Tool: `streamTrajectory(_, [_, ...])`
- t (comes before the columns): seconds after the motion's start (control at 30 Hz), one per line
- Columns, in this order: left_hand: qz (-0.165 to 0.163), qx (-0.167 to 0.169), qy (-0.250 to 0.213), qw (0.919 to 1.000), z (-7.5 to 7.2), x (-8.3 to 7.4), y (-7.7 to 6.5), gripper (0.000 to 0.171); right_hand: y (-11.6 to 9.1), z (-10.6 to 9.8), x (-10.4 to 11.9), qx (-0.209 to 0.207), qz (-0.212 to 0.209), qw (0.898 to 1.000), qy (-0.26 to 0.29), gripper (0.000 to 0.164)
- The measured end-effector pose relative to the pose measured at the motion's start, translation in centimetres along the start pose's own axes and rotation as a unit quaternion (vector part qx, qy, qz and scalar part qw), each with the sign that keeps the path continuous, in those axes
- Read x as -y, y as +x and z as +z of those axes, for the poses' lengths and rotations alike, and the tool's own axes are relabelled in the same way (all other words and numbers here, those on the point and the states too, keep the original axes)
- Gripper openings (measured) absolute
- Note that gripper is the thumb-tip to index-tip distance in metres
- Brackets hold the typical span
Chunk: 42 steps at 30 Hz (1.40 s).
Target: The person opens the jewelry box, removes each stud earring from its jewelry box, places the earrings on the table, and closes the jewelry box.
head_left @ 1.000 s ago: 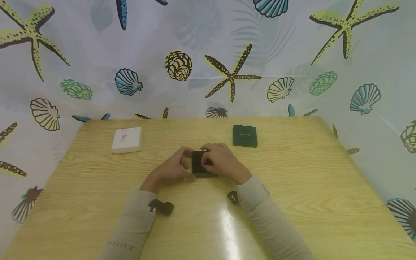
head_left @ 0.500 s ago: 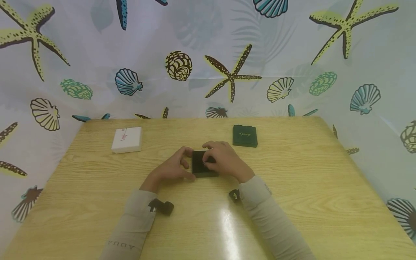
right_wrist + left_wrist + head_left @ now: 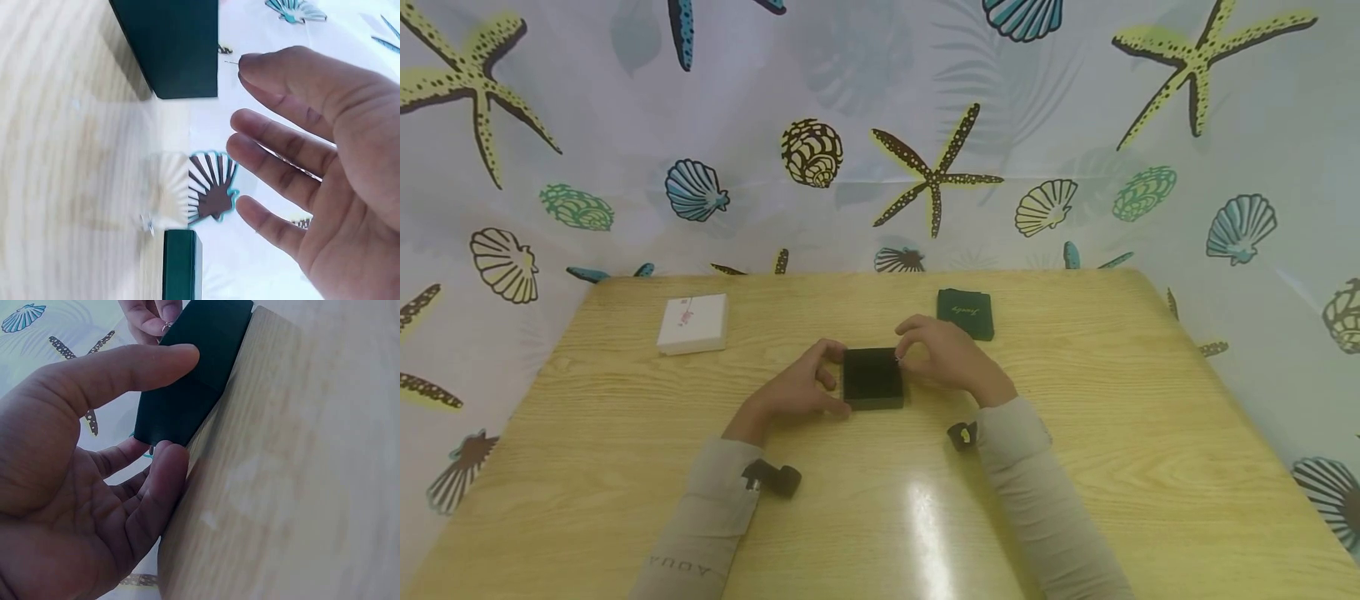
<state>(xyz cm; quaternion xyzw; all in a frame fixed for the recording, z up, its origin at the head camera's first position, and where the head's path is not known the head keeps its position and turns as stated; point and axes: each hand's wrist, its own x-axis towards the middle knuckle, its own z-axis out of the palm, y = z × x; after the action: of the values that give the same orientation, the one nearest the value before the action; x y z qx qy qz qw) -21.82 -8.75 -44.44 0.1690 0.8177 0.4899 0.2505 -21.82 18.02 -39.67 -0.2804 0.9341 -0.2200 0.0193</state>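
My left hand [image 3: 797, 385] holds the left end of an open dark green jewelry box base [image 3: 872, 375] on the table. In the left wrist view its thumb lies along the near side, with other fingers at the end and far side. At the box's right edge, my right hand [image 3: 951, 354] pinches a small silvery earring [image 3: 167, 326] between thumb and index finger. A thin metal pin pokes out past the fingertips in the right wrist view, and the other fingers [image 3: 275, 175] are spread apart. The box's inside looks black.
Behind the right hand lies a dark green lid [image 3: 966, 312] with gold lettering. A white box [image 3: 694, 323] with pink print stands at the back left of the wooden table [image 3: 1075, 417]. A shell-and-starfish patterned cloth [image 3: 850, 83] hangs behind the table.
My right hand has moved from over the middle of the box to its right edge, with the earring between its fingertips. The left hand and the box have stayed in place.
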Motion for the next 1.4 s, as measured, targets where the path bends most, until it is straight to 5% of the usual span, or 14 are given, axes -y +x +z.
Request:
streamTrajectory(0.8, [-0.005,-0.001,-0.001,1.0000,0.1,-0.4,-0.3,0.091,-2.1,-2.0,-3.6,0.025,0.078,0.991,0.104,0.006])
streamTrajectory(1.4, [-0.004,-0.004,-0.001,1.0000,0.1,-0.4,-0.3,0.090,-2.8,-2.3,-5.2,0.062,0.125,0.985,0.101,0.009])
